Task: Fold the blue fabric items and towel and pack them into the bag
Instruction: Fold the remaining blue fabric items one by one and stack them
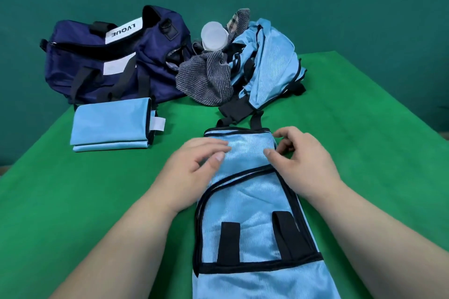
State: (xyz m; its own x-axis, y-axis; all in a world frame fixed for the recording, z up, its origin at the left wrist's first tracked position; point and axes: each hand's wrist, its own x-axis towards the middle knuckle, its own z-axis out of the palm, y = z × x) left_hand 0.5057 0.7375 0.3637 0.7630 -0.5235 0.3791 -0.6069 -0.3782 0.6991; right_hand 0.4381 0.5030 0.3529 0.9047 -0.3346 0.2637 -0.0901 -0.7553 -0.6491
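Back left on the table (73,201): duffel bag (116,60), folded fabric item (109,126) just before it. Towel (206,80) right of bag, plastic container (213,35) nestled in it, crumpled fabric item (267,60) further right. Front centre: flat fabric item (247,213).

Left grip (194,160) flat, right grip (301,153) curled

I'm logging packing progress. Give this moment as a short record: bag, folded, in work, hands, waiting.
bag: navy bag, back left
folded: folded blue item, in front of the bag
in work: flat blue item, before the person
left hand: rests open on it
right hand: pinches its right edge
waiting: crumpled blue fabric, striped towel, back right
other: plastic cup in that pile
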